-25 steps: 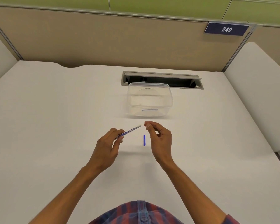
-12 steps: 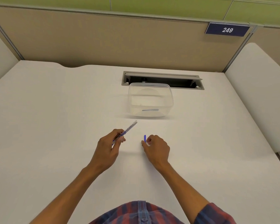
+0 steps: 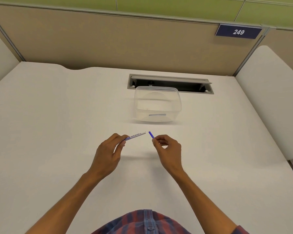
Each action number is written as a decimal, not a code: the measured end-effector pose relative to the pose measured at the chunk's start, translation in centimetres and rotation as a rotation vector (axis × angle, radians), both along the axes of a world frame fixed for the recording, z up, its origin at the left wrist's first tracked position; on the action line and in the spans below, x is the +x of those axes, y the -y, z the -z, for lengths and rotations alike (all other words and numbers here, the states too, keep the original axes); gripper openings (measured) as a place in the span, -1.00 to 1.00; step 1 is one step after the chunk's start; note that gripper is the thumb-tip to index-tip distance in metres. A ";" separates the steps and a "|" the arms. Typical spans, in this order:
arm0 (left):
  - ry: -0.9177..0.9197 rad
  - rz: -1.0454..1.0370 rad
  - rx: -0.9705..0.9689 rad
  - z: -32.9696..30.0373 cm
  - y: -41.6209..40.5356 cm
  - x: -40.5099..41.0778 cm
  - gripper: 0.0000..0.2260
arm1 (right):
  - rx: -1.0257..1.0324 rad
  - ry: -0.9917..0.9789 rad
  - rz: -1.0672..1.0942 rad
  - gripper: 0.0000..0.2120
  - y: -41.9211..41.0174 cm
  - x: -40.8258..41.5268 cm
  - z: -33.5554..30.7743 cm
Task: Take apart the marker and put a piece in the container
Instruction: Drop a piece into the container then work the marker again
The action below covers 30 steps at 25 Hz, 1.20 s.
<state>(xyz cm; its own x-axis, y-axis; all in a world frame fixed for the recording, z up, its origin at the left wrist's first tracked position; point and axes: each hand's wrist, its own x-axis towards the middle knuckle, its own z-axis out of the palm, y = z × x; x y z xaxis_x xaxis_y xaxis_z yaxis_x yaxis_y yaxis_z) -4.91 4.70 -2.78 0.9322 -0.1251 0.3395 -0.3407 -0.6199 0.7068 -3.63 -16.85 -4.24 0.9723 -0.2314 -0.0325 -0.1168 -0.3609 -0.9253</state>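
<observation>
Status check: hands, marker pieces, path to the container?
Left hand grips the marker barrel. Right hand pinches the blue piece, not yet in the clear container. Nothing between piece and container.

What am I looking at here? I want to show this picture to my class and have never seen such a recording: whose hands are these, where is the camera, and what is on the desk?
No machine is involved: these are a person's two bare hands, filmed by a wide-angle camera worn on the head, looking forward and down. The left hand grips a whiteboard marker barrel, white with printed lettering. The right hand pinches a thin blue piece, apparently taken from the marker, close to the barrel's open end but not touching it. Farther back on the white desk stands a clear plastic container without a lid; a small bluish piece shows through its near wall. Behind it is a cable slot in the desk.
</observation>
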 end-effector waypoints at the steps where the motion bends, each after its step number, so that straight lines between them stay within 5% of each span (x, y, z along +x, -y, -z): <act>1: 0.000 -0.003 0.003 0.0 0.0 0.0 -0.78 | 0.056 0.031 -0.002 -0.95 0.1 -0.1 -0.7; 14: 0.002 -0.012 0.014 -0.4 -0.1 0.1 -0.76 | 0.109 0.138 -0.095 -0.92 0.7 -0.8 -3.4; 30: -0.014 0.030 0.140 -1.1 -0.4 0.2 -0.75 | -0.081 0.251 -0.312 -0.88 2.3 -0.2 -4.2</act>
